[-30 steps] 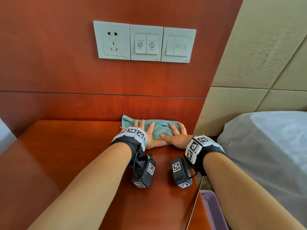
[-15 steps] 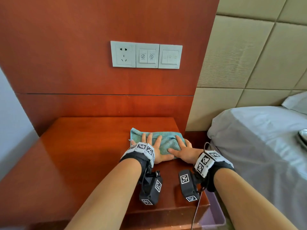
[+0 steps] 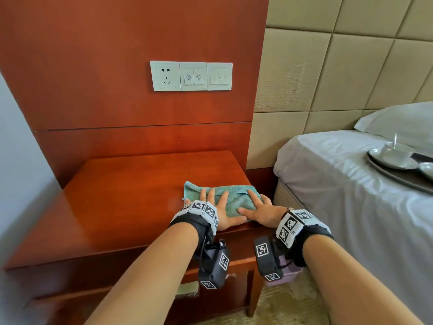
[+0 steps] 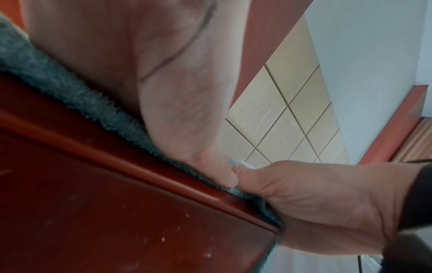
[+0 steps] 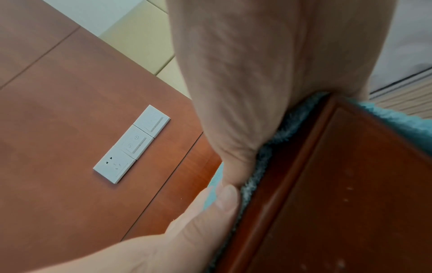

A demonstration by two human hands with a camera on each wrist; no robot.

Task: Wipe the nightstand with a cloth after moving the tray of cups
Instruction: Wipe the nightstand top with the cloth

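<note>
At the near right corner of the nightstand (image 3: 121, 195), both my palms press one folded teal cloth (image 3: 234, 198) flat: my left hand (image 3: 220, 211) and right hand (image 3: 262, 211) lie side by side, fingers straight and spread, thumbs touching, the cloth's edge just over the front lip. Bare wood stretches left and far toward the wall panel. Well apart on the bed (image 3: 351, 195) to the right, one tray (image 3: 403, 177) carries a cup (image 3: 396, 151) on a saucer, partly cut off.

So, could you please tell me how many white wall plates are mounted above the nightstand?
3, side by side on the red wood panel: a power socket on the left, a switch plate in the middle, another switch plate on the right.
</note>
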